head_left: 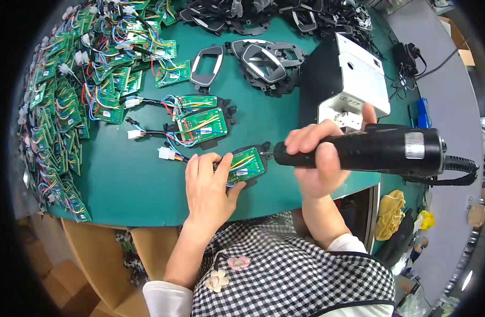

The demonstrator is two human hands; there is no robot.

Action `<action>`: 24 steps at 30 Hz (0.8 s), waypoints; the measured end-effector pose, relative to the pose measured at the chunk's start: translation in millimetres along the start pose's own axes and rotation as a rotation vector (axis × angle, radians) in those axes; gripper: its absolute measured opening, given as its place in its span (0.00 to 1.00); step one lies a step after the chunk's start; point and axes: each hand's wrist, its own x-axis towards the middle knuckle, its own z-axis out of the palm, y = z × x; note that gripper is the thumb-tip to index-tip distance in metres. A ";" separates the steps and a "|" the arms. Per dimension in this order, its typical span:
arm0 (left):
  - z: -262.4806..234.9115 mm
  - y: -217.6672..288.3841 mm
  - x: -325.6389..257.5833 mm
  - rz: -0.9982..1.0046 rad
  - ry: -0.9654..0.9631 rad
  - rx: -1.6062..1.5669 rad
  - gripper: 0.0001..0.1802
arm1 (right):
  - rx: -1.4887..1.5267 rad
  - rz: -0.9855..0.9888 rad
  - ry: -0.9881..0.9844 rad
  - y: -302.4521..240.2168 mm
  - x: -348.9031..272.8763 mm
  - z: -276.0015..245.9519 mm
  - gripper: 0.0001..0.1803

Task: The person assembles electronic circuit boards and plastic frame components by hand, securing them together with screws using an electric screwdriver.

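My left hand (pixel 211 182) grips a green circuit board (pixel 249 163) seated on a dark plastic frame, the thumb at its near edge and the fingers over its left side. Wires and a white connector (pixel 167 154) trail out to the left. A black electric screwdriver (pixel 366 150) lies nearly level in my right hand (pixel 325 158), fingers wrapped round it. Its bit reaches the right edge of the board and frame; whether a screw sits under the tip is too small to tell. Just beyond lie two more wired boards (pixel 204 125) on dark frames.
Wired green boards (pixel 68 111) are heaped along the left of the green table (pixel 131 190). Loose grey-black frames (pixel 263 63) lie at the back, with more piled behind. A black-and-white box machine (pixel 353 74) stands beyond my right hand. A yellow cloth (pixel 390 214) lies at the right.
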 end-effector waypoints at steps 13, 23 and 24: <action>1.6 2.6 0.4 -0.143 -0.024 -0.093 0.31 | -0.040 0.054 -0.350 32.7 1.2 -7.6 0.41; 4.7 4.6 1.5 -0.061 0.011 -0.072 0.31 | -0.299 -0.024 -0.288 -13.2 18.4 -26.8 0.39; 5.0 5.5 1.1 -0.048 0.009 -0.078 0.32 | -0.093 -0.178 -0.088 -30.0 26.0 -17.5 0.37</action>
